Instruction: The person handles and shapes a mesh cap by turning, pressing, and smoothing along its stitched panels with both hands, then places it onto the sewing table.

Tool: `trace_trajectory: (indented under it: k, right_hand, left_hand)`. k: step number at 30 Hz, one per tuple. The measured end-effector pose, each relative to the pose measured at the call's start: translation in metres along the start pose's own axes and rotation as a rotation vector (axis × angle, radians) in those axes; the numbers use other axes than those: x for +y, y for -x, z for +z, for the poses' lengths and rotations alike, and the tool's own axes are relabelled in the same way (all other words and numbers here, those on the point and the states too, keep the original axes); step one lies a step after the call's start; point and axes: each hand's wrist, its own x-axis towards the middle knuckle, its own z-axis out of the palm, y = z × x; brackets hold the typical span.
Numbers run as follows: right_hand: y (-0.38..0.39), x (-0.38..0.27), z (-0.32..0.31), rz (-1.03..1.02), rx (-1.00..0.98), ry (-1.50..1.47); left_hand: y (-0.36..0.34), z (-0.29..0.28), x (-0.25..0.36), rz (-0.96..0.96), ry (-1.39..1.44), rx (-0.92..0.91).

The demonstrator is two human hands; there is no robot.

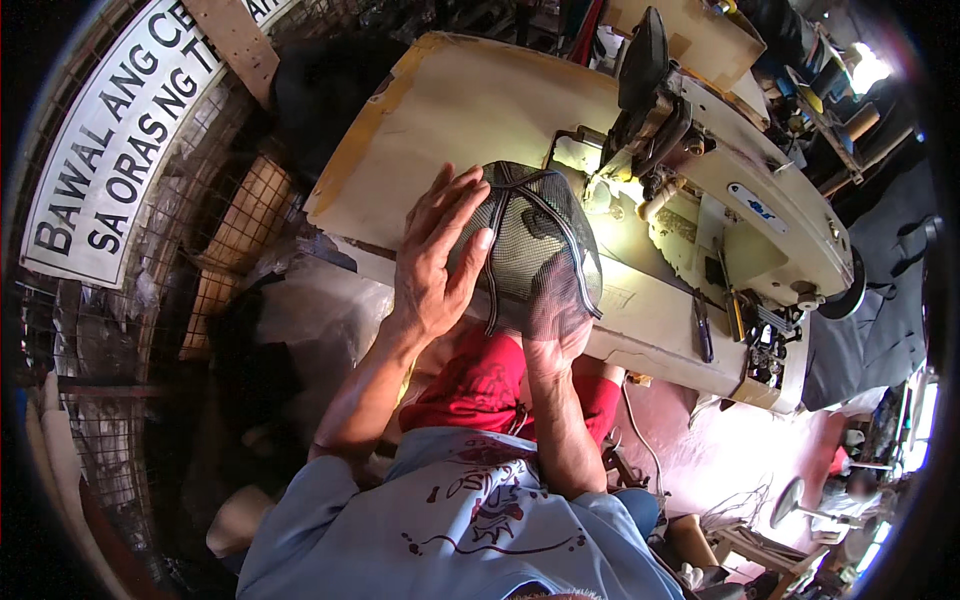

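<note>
A dark mesh cap crown [520,220] with pale-striped seam bindings is held up in front of the sewing machine, above the near edge of its table. My right hand [557,342] is inside it, supporting it from below, with its fingers showing dimly through the mesh. My left hand [438,255] lies against the left side of the cap crown, its fingers straight and its thumb apart. The sewing machine [760,200] stands just beyond and to the right, its lamp lighting the needle area.
The worn sewing table [450,110] stretches away to the far left. Near its right end are a dark-handled tool [704,328] and a tray of small metal parts [768,355]. A wire-mesh wall [100,390] with a white sign [120,140] rises at left. A grey bag [870,290] hangs at right.
</note>
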Motion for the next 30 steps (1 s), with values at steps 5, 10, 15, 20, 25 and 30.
trace_trajectory:
  k: [5,10,15,20,25,30]
  right_hand:
    - [-0.022,0.027,0.018,-0.290,-0.062,1.747]
    - [-0.041,0.022,0.022,-0.159,-0.044,2.087]
    - [-0.042,0.008,0.004,-0.232,-0.054,2.180]
    - [-0.041,0.012,0.005,-0.184,-0.100,2.210]
    - [-0.038,0.011,-0.007,0.111,-0.119,0.983]
    - [-0.031,0.000,-0.002,0.115,0.178,1.282]
  left_hand:
    - [-0.001,0.006,0.002,0.056,0.000,-0.016]
    - [-0.006,0.013,0.006,0.081,-0.049,-0.044]
    - [-0.009,0.018,0.004,0.086,-0.050,-0.052]
    - [-0.011,0.020,-0.001,0.116,-0.019,-0.008]
    - [-0.010,0.027,-0.006,0.146,-0.019,-0.032]
    - [-0.011,0.024,-0.005,0.159,-0.057,-0.055]
